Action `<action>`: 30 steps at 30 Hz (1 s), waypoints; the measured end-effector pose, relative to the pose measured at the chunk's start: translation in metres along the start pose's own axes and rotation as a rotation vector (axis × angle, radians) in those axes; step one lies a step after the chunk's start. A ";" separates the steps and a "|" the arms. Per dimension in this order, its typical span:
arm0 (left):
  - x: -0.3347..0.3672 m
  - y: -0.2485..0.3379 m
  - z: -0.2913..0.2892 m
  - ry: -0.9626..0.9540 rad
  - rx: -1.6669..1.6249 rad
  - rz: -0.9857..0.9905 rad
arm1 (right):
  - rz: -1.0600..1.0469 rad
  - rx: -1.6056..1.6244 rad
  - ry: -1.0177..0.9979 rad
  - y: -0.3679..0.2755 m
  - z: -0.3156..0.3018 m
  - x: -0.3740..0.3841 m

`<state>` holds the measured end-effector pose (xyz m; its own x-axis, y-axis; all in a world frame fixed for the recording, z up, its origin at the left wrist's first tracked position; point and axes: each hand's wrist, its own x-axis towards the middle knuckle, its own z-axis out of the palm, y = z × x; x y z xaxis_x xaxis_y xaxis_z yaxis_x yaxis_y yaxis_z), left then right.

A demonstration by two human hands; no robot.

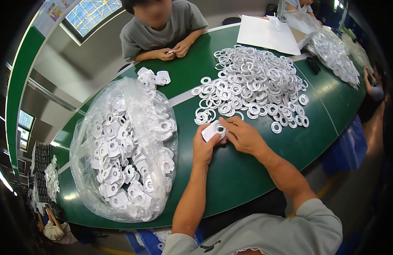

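Observation:
My left hand (202, 145) is closed round a white plastic part (210, 131) with a flat tab and a round opening. From the right, my right hand (244, 137) pinches the round end of this same part with thumb and fingers. Whether a separate ring sits in that opening cannot be made out. Just beyond my hands spreads a large heap of white plastic rings (251, 78). Left of my left forearm lies a clear plastic bag (84, 170) full of similar white tabbed parts (113, 146).
A green table (264, 170) carries everything. Across it a person (162, 32) in grey holds a small white piece, near a few loose tabbed parts (162, 77). White sheets (268, 34), a black object (313, 66) and another filled clear bag (336, 59) lie at the far right.

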<state>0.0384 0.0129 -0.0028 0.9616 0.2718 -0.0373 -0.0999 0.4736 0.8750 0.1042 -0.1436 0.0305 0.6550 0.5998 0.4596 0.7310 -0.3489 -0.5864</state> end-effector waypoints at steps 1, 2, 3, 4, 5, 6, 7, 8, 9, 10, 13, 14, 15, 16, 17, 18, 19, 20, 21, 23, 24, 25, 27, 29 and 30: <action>0.000 0.001 0.001 -0.005 0.000 0.000 | -0.021 0.090 0.062 0.006 0.000 0.003; -0.001 0.002 0.003 -0.050 0.012 -0.030 | -0.042 0.179 0.124 0.011 -0.001 0.005; -0.001 0.003 0.004 -0.095 0.024 -0.061 | -0.040 0.175 0.128 0.013 -0.004 0.003; -0.001 0.002 0.004 -0.112 0.072 -0.037 | 0.184 0.290 0.070 0.008 -0.010 0.004; -0.002 0.001 0.003 -0.111 0.072 -0.039 | 0.410 0.403 0.010 0.006 -0.012 0.004; -0.003 0.001 0.001 -0.115 0.117 0.002 | 0.442 0.472 0.018 0.009 -0.007 0.003; -0.003 0.003 0.002 -0.119 0.162 0.042 | 0.445 0.471 0.019 0.008 -0.009 0.003; -0.004 0.004 0.002 -0.119 0.161 0.040 | 0.367 0.392 -0.004 0.006 -0.013 0.003; -0.004 0.006 0.003 -0.142 0.161 0.034 | 0.290 0.313 -0.028 0.004 -0.015 0.004; -0.004 0.008 0.003 -0.164 0.163 0.028 | 0.292 0.315 -0.029 0.003 -0.015 0.003; -0.001 0.009 0.002 -0.181 0.284 0.107 | 0.134 0.243 0.045 0.000 -0.010 0.001; -0.002 0.009 0.004 -0.181 0.285 0.105 | 0.136 0.183 0.051 -0.001 -0.007 0.001; -0.003 0.009 0.007 -0.144 0.343 0.098 | 0.137 0.122 0.058 -0.002 -0.005 0.000; -0.003 0.009 0.010 -0.107 0.402 0.094 | 0.135 0.123 0.059 -0.001 -0.003 -0.001; -0.004 0.008 0.010 -0.108 0.403 0.096 | 0.125 0.134 0.061 0.000 -0.001 -0.003; -0.005 0.007 0.010 -0.071 0.412 0.100 | 0.115 0.146 0.063 0.001 -0.001 -0.003; -0.006 0.006 0.009 -0.034 0.422 0.108 | 0.110 0.146 0.067 0.002 -0.002 -0.001; -0.006 0.002 0.008 -0.035 0.425 0.113 | 0.210 0.298 0.003 0.004 -0.004 -0.001; -0.006 -0.004 0.009 -0.017 0.361 0.103 | 0.310 0.450 -0.063 0.006 -0.007 -0.001; -0.004 -0.006 0.013 0.000 0.297 0.094 | 0.375 0.481 -0.071 0.009 -0.009 0.001; -0.002 -0.006 0.014 0.019 0.251 0.086 | 0.357 0.510 -0.026 0.009 -0.011 0.003; -0.001 -0.005 0.016 0.042 0.204 0.076 | 0.341 0.540 0.016 0.007 -0.014 0.004; 0.000 -0.010 0.011 0.026 0.198 0.076 | 0.223 0.405 0.017 0.005 -0.014 0.004; -0.003 -0.014 0.011 0.114 0.096 0.039 | -0.058 0.168 0.110 -0.001 -0.008 0.002; -0.004 -0.014 0.008 0.116 0.097 0.046 | -0.030 0.101 0.062 -0.007 -0.008 0.000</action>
<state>0.0383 -0.0020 -0.0111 0.9202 0.3886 -0.0465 -0.1125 0.3764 0.9196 0.1006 -0.1465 0.0399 0.6460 0.5618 0.5168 0.7296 -0.2553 -0.6345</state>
